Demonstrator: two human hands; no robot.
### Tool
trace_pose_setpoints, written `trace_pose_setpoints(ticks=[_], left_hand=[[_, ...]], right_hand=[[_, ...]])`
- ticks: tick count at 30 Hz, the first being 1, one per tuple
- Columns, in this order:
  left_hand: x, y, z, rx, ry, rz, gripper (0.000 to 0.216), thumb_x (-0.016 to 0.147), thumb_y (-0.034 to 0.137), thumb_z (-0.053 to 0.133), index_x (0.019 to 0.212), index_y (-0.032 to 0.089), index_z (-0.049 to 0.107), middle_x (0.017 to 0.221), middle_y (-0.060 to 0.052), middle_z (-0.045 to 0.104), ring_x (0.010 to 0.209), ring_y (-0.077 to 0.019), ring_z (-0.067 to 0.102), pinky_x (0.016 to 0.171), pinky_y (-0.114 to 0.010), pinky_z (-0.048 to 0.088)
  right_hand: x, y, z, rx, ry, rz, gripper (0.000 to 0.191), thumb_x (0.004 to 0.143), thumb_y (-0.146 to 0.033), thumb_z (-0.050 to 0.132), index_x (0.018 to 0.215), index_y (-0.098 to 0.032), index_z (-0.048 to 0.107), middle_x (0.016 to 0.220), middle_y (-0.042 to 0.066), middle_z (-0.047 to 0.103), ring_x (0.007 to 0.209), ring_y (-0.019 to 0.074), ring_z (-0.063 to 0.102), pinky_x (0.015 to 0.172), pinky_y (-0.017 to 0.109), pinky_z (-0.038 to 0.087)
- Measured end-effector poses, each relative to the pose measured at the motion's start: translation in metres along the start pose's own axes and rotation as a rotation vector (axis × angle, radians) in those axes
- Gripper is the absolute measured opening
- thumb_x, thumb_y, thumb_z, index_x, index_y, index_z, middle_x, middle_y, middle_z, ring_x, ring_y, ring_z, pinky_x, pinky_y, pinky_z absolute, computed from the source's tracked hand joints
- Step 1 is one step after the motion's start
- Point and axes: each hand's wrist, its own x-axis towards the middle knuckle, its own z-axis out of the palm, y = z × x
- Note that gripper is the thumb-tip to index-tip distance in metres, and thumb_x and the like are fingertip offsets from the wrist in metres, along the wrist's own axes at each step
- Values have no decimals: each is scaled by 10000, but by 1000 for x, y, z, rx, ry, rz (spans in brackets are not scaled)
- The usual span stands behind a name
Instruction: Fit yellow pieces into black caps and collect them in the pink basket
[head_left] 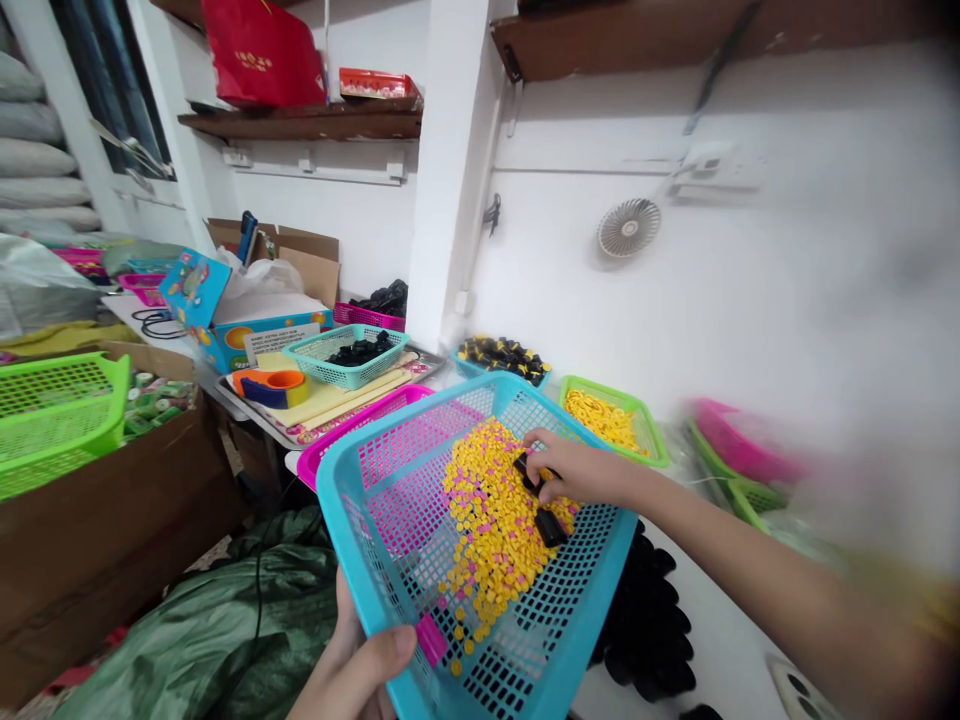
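My left hand [364, 665] grips the near left rim of a blue plastic basket [343, 535], thumb over the edge, and the basket is tilted. Inside it lies a heap of small yellow pieces [487, 520] mixed with pink ones. A larger magenta piece [431, 640] rests near my left thumb. My right hand [566, 468] reaches into the basket from the right, its fingers closed around a small black plastic part [527, 474]. Just below those fingers, a second black part [550, 528] lies on the yellow pieces.
Black parts [651, 625] lie on the white table under the basket's right side. Behind are a green basket of yellow parts [604, 418], a basket of black-and-yellow parts [504, 358] and a tape dispenser [271, 386]. A cardboard box [112, 530] stands left; a fan [630, 228] hangs on the wall.
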Motion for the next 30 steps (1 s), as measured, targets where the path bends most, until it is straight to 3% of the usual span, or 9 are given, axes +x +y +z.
trace_pose_setpoints(ticks=[4,6,8,12,19,22,25,27,30], left_hand=[[-1,1,1,-12,19,12,741,655,236,712,1308,359,384,977,5,699,978,-312,633,870,-432,492],[-2,0,2,-22,10,16,726,663,232,707,1307,346,392,958,-3,704,978,-316,633,864,-437,496],[-2,0,2,-22,2,21,727,669,232,705,1315,327,385,960,-22,703,983,-326,629,855,-453,500],[-5,1,5,0,25,20,768,676,228,701,1338,351,333,1013,-27,692,993,-328,625,860,-465,496],[-5,5,9,-30,6,7,829,663,187,725,1348,387,303,1085,-18,671,1030,-321,609,914,-465,470],[-3,5,7,-48,8,5,826,668,199,730,1348,398,305,1117,-17,659,1023,-313,614,927,-456,467],[0,5,4,-57,33,29,844,648,187,745,1347,394,319,1110,-14,664,1021,-315,614,926,-442,473],[2,4,2,-56,50,37,864,637,176,750,1351,396,316,1106,-11,666,1021,-315,614,916,-445,479],[4,2,2,-61,53,42,871,636,176,750,1353,403,312,1091,0,673,1016,-309,618,912,-442,481]], right_hand=[[-1,-7,-13,-61,173,-78,113,782,-295,547,723,-200,532,968,44,580,731,151,541,614,273,384],[-1,-8,-18,-176,238,-16,109,788,-278,507,704,-213,526,725,11,588,629,147,517,534,263,323],[0,-6,-22,-266,240,60,85,777,-282,509,789,-232,576,632,-1,580,561,148,500,495,263,276],[4,0,-17,-295,115,12,295,765,-296,541,1053,-298,606,850,36,673,714,194,589,533,267,324],[1,3,-18,-201,46,-66,154,806,-278,505,808,-210,644,870,62,650,766,184,586,645,288,411],[-15,-5,-35,13,42,17,199,842,-367,472,858,-215,598,813,43,639,694,163,590,613,277,430],[-31,-22,-43,254,-104,95,262,863,-456,427,950,-233,533,745,6,630,548,126,560,515,252,416],[-33,-35,-37,255,-121,21,216,863,-426,444,925,-235,523,803,7,627,602,127,561,552,255,416],[-26,-46,-17,113,-18,-86,118,860,-312,466,815,-214,516,866,22,593,740,151,542,638,278,398]])
